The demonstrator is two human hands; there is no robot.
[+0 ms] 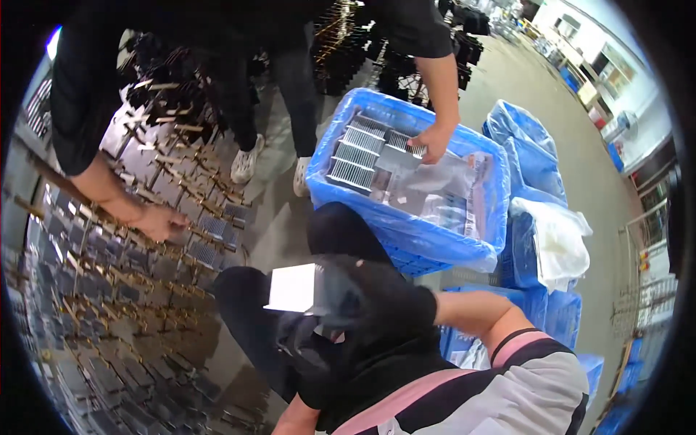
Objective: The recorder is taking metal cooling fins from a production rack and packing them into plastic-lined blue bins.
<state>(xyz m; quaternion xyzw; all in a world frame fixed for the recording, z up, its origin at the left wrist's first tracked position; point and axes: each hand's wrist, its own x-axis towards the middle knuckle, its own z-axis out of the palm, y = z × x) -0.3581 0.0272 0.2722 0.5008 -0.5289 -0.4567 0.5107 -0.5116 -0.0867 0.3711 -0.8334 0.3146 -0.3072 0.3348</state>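
My black-gloved hands are together over my lap around a metal piece (292, 288) with a bright, flat, pale face and a thin lip along its lower edge; its grey side is blurred. My right hand (395, 293) closes on it from the right. Below it, my left hand (310, 362) has its dark fingers curled up against its underside. The gloves blend into my dark clothes, so the exact finger contact is hard to see. In front of me a blue crate (413, 254), lined with clear plastic, holds several finned heat sinks (357, 154).
Opposite, a person in black has one hand (435, 141) on a heat sink in the crate and the other hand (156, 221) at a rack (94, 290) densely hung with metal parts on my left. More lined blue crates (525, 138) and white plastic sheeting (558, 246) stand right.
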